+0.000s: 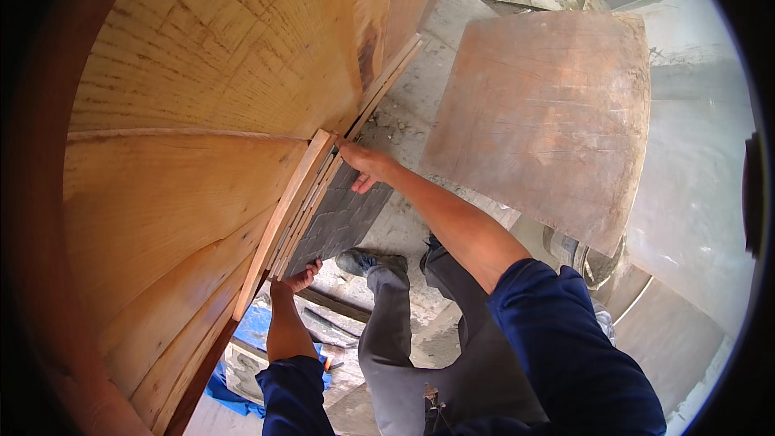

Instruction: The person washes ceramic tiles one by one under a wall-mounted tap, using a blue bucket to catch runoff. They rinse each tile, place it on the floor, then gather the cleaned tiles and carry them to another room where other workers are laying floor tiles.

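A dark grey panel (343, 214) marked with a grid of block-like shapes stands on edge beside a large wooden surface. Several thin board edges (311, 208) are layered between it and a wooden strip (278, 222). My left hand (300, 277) is closed round the panel's near lower corner, with fingers on the grey face. At the far upper corner, my right hand (365, 165) grips the edge, some fingers bent over the grey face. What lies behind the panel is hidden.
Large varnished wooden boards (202, 56) fill the left side. A worn brown sheet (549, 121) lies to the right, near a pale smooth panel (686, 169). Blue plastic (234, 391) and scraps lie at lower left. My shoe (371, 262) stands on the dusty concrete floor (404, 133).
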### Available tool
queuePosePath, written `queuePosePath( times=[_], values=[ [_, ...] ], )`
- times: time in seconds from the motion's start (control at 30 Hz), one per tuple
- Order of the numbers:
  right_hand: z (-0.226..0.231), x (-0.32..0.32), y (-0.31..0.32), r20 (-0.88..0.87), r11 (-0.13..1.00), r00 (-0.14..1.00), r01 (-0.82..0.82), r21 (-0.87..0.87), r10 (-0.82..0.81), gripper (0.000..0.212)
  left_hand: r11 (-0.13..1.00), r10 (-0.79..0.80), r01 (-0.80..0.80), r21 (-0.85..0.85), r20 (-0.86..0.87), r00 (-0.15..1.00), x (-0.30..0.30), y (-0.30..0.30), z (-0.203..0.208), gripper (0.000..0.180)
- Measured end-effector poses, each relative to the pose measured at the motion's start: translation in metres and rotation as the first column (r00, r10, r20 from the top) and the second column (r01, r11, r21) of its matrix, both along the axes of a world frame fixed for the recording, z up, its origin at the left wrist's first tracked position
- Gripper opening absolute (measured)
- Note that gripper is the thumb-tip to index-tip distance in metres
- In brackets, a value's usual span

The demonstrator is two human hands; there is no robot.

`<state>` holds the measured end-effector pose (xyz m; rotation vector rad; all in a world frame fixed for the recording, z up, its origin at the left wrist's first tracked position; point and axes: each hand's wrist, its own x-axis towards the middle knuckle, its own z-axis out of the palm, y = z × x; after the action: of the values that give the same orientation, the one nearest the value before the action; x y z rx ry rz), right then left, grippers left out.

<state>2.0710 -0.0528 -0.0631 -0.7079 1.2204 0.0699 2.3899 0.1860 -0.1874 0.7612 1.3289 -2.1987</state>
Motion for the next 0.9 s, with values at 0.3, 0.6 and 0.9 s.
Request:
queuePosePath(
  times=[0.3, 0.6, 0.9],
  values=[
    [-0.014, -0.036, 0.043, 0.092, 0.991, 0.988, 0.126, -0.049, -0.121, 0.089, 0.935, 0.067, 0.123, -0.333, 0.505, 0.860, -0.035, 0.032, 0.029, 0.064],
    [-0.017, -0.113, 0.160, -0.106, 0.913, 0.928, 0.324, -0.247, -0.358, 0.070, 0.601, -0.454, 0.732, 0.322, 0.891, -0.018, -0.083, 0.187, 0.108, 0.050],
    [0.151, -0.277, 0.462, -0.660, 0.990, 0.741, 0.043, -0.136, -0.123, 0.050, 0.257, -0.654, 0.940, 0.223, 0.757, -0.001, -0.057, 0.268, 0.283, 0.033]
  ],
)
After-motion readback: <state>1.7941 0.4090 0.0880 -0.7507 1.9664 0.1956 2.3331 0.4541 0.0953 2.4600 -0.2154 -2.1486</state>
